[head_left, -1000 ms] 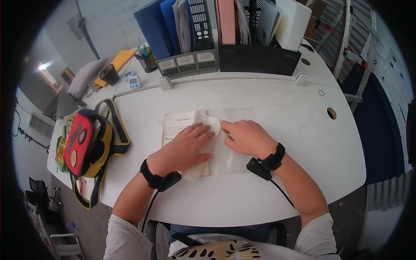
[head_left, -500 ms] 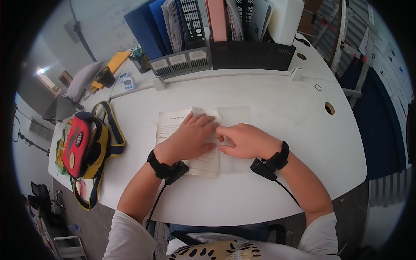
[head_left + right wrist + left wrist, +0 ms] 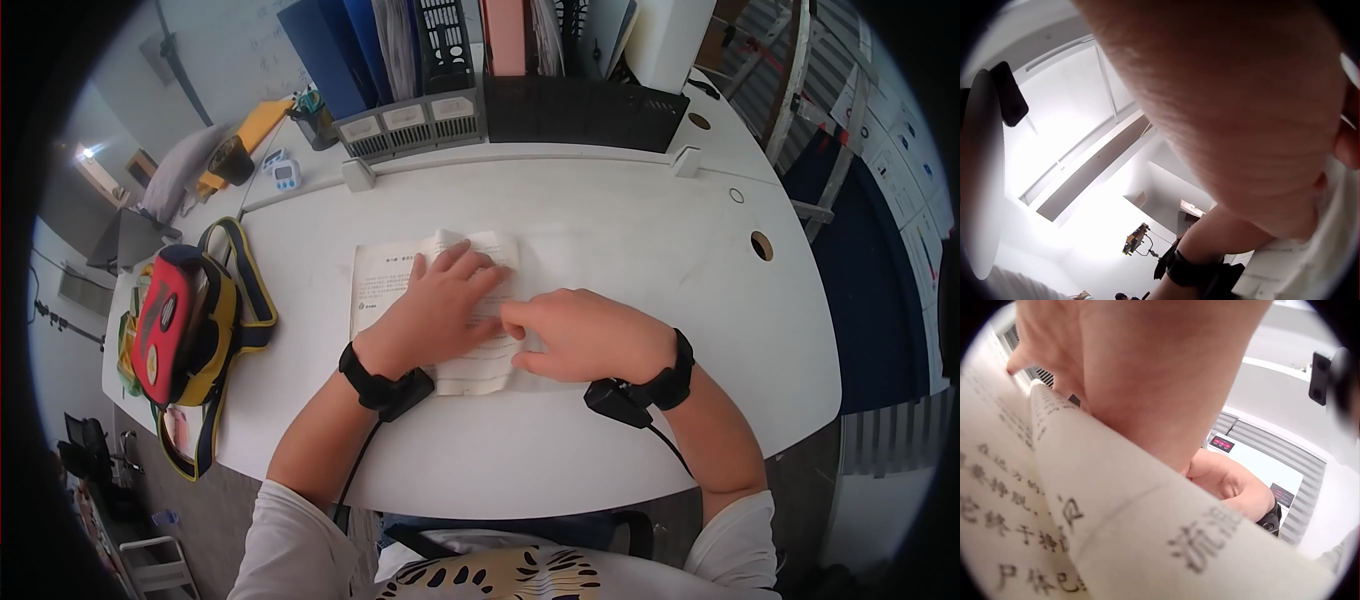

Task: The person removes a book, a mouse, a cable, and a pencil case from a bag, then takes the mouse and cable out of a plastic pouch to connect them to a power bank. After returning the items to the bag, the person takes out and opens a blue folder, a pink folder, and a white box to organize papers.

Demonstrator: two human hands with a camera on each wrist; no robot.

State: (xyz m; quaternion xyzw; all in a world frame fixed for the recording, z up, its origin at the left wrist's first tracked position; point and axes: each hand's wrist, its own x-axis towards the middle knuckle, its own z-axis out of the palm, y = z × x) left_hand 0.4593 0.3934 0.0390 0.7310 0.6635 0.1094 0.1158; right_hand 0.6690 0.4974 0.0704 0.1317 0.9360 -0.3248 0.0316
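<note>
One printed booklet (image 3: 380,285) lay on the white surface (image 3: 680,240), text facing up. The left hand (image 3: 437,308) rested across the middle of the booklet, back upward, its fingers spread and pointing toward the booklet's far edge, its thumb reaching toward the right edge; in the left wrist view a page curled up below that hand. The right hand (image 3: 600,335) was at the booklet's right edge, back upward, fingers bent, the forefinger's tip just beside the left thumb and its own thumb lower, toward the booklet's near right corner. Whether it pinched the paper could not be told, as its fingertips were partly hidden. Both forearms slanted in from the near side of the booklet, the elbows set wider than the wrists, with a black left wristband (image 3: 368,380) and a black right wristband (image 3: 672,370). To the left of the booklet, well apart, lay a red and yellow bag (image 3: 185,335); beyond its far edge stood a grey file rack (image 3: 412,140) and a black file holder (image 3: 585,112)
</note>
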